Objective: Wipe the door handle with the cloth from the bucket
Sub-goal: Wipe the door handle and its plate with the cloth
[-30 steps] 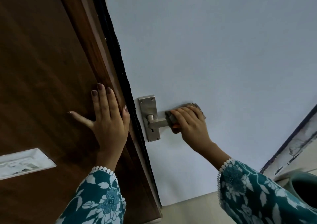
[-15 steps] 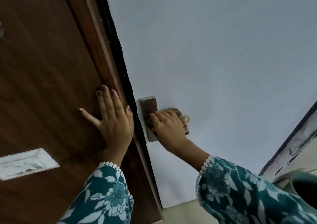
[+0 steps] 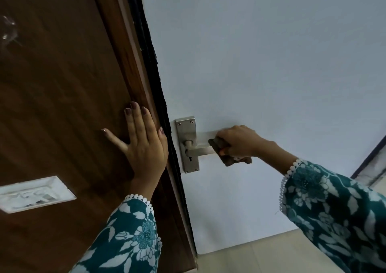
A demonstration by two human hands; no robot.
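A silver lever door handle (image 3: 200, 150) on a tall metal backplate (image 3: 188, 135) is fixed to the white door (image 3: 261, 74). My right hand (image 3: 240, 142) grips a dark brown cloth (image 3: 227, 160) wrapped around the outer end of the lever. The inner part of the lever and the keyhole show bare. My left hand (image 3: 144, 145) lies flat, fingers spread, on the brown wooden surface (image 3: 62, 105) beside the door's edge. The bucket is out of view.
A black seal strip (image 3: 158, 89) runs along the gap between brown wood and white door. A white rectangular plate (image 3: 31, 193) sits on the brown surface at lower left. Pale floor tiles (image 3: 261, 256) show below the door. A dark-framed edge (image 3: 369, 160) stands at the right.
My right hand has slid the cloth from the backplate out along the lever to its outer end. The left hand stays pressed flat on the brown wood.
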